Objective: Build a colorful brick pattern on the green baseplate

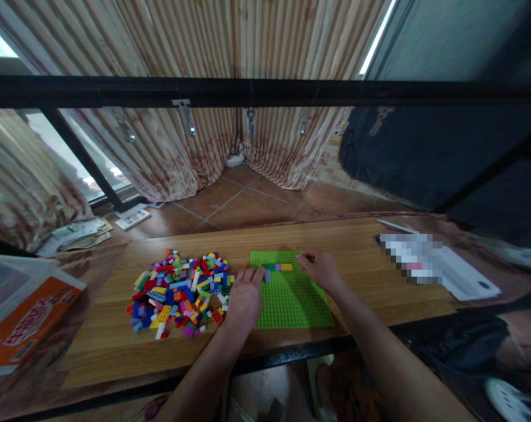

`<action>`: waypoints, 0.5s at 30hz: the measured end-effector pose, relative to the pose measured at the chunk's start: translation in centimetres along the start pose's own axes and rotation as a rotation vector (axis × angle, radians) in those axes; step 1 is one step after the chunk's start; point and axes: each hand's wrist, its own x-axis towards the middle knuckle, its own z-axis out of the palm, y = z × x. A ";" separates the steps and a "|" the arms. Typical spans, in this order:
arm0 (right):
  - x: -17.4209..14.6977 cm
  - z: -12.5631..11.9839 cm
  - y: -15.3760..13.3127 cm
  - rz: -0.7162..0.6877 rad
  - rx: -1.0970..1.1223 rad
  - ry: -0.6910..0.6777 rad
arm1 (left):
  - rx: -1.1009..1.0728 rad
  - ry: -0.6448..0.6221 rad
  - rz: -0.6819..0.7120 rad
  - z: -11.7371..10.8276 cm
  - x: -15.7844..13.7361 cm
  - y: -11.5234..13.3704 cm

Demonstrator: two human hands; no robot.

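Two bare hands: left hand [244, 298], fingers slightly spread, grip can't tell; right hand [322, 269], fingertips bunched, can't tell if pinching anything. One green board [296, 308] below them, one grey brick [268, 276] by the left fingertips. One brick row [285, 267] on the board's far part, between both hands' fingertips, long axis left-right, left hand nearer. One brick pile [180, 285] left, uncountable. Curtains [283, 53] far.

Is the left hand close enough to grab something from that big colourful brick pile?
Probably yes: the left hand is right beside the brick pile, and nothing seems to stand between them.
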 end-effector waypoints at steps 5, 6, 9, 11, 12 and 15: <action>-0.5 1.2 -1.0 -0.088 -0.202 -0.010 | 0.074 -0.026 0.017 -0.1 -0.4 0.8; -0.6 1.5 -1.3 -0.099 -0.209 -0.028 | 0.087 -0.029 0.012 -0.1 -0.4 1.1; -0.7 2.0 -2.0 -0.116 -0.217 -0.049 | 0.118 -0.050 -0.002 -0.3 -0.5 1.6; -0.6 2.1 -2.2 -0.113 -0.222 -0.053 | 0.136 -0.064 -0.010 -0.4 -0.4 1.7; -0.5 2.1 -2.2 -0.112 -0.221 -0.055 | 0.146 -0.066 -0.014 -0.5 -0.4 1.8; -0.4 2.1 -2.1 -0.110 -0.209 -0.060 | 0.180 -0.060 -0.027 -0.5 -0.2 2.1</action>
